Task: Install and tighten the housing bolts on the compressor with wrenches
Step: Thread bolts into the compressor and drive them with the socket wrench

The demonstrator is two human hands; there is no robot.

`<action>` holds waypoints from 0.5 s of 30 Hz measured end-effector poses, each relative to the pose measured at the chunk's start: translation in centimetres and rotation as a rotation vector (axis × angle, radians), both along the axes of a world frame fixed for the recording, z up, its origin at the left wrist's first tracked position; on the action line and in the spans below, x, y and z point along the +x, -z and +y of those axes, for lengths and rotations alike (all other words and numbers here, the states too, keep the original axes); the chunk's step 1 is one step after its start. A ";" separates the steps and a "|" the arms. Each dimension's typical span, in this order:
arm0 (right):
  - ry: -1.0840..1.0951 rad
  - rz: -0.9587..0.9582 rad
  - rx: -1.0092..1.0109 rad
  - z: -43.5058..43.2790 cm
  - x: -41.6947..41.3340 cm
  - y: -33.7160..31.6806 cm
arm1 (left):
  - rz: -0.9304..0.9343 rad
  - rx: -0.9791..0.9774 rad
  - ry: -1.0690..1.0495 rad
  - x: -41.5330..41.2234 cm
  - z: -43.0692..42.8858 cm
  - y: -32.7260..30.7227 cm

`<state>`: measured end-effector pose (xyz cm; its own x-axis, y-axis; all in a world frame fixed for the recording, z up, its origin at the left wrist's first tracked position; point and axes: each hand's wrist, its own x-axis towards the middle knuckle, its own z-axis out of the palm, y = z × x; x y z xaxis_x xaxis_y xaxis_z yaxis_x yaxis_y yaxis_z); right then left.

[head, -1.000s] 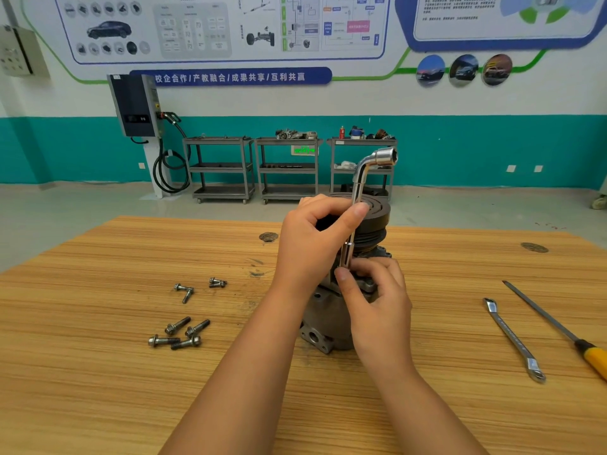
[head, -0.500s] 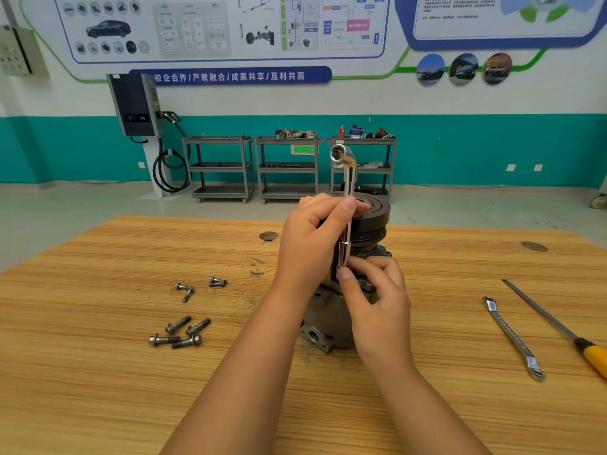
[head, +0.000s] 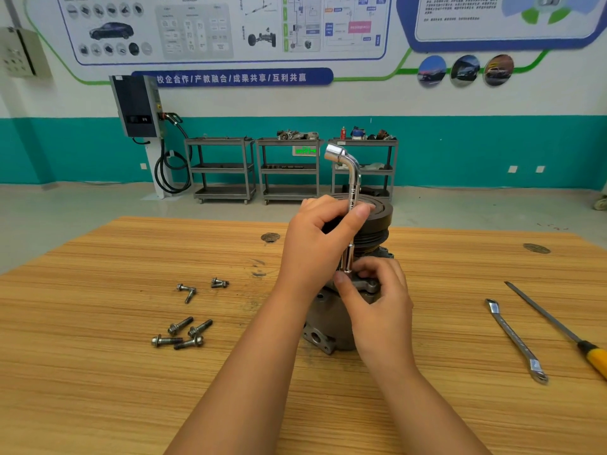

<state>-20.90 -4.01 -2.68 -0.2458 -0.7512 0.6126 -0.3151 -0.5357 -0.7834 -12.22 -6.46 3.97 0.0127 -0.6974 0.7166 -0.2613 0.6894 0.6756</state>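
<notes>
Compressor (head: 323, 320) tightening seems under way: my left hand (head: 315, 247) pinching the L-wrench (head: 353, 182) swings its elbow round leftward, my right hand (head: 377, 300) pinching its socket end.

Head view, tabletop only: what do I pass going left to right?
Loose bolts → compressor (left hand, right hand and socket wrench overlap it) → flat wrench → yellow-handled screwdriver.
</notes>
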 end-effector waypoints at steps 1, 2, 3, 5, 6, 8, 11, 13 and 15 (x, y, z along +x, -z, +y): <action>-0.003 -0.006 0.001 0.0 0.0 0.0 | 0.002 0.009 0.006 0.0 0.0 0.0; -0.007 -0.010 0.001 0.0 0.0 0.0 | 0.005 0.017 0.014 0.0 0.0 0.0; -0.012 -0.013 0.000 0.1 0.0 0.0 | 0.006 0.020 0.022 0.0 0.0 0.0; -0.021 -0.017 -0.005 0.2 0.0 0.0 | 0.002 0.011 0.032 0.0 0.0 0.0; -0.027 -0.021 -0.005 0.2 -0.1 0.1 | 0.001 0.006 0.038 0.1 0.0 0.0; -0.036 -0.027 0.000 0.2 -0.1 0.1 | 0.004 0.012 0.050 0.0 0.1 0.0; -0.039 -0.037 0.013 0.2 -0.1 0.1 | 0.008 0.027 0.061 0.1 0.2 -0.1; -0.040 -0.038 0.016 0.2 -0.1 0.0 | 0.017 0.033 0.065 0.1 0.2 -0.1; -0.033 -0.025 0.010 0.2 -0.1 0.0 | 0.015 0.032 0.060 0.0 0.2 -0.1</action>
